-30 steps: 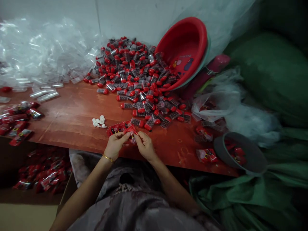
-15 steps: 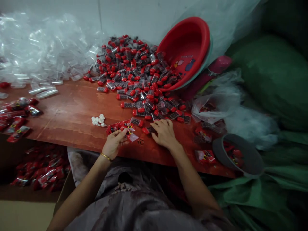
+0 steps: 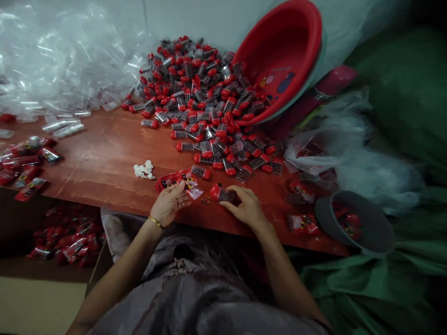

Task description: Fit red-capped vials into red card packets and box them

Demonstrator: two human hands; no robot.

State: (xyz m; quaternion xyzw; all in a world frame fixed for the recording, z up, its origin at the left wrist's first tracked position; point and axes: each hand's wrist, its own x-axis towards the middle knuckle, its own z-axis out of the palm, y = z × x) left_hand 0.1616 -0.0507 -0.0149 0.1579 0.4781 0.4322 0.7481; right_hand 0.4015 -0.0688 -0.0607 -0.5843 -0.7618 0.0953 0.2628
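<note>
My right hand [image 3: 246, 207] grips a small clear bottle [image 3: 223, 193] with a red cap and dark contents, its cap pointing left. My left hand [image 3: 170, 203] has its thumb over a red printed plastic bag [image 3: 191, 182] and its other fingers stretched beneath; the bag's clear end sticks out to the right. More red printed bags [image 3: 167, 180] lie flat beyond that hand. Another capped bottle [image 3: 200, 172] lies just behind the bags. Between the hands, a thin dark ring [image 3: 206, 201] lies on the table.
A heap of red-capped bottles [image 3: 195, 93] spills from a tipped red basin [image 3: 279, 56]. Clear empty tubes [image 3: 66, 60] pile up at back left. White bits [image 3: 144, 170] and filled red packets [image 3: 26, 160] lie leftward. A grey bin [image 3: 352, 223] stands right; a carton holds packets [image 3: 70, 237] below left.
My right hand has drawn the bottle off the table's middle toward me and turned it, cap to the left. The left hand stays by the bags, its fingers slightly more extended.
</note>
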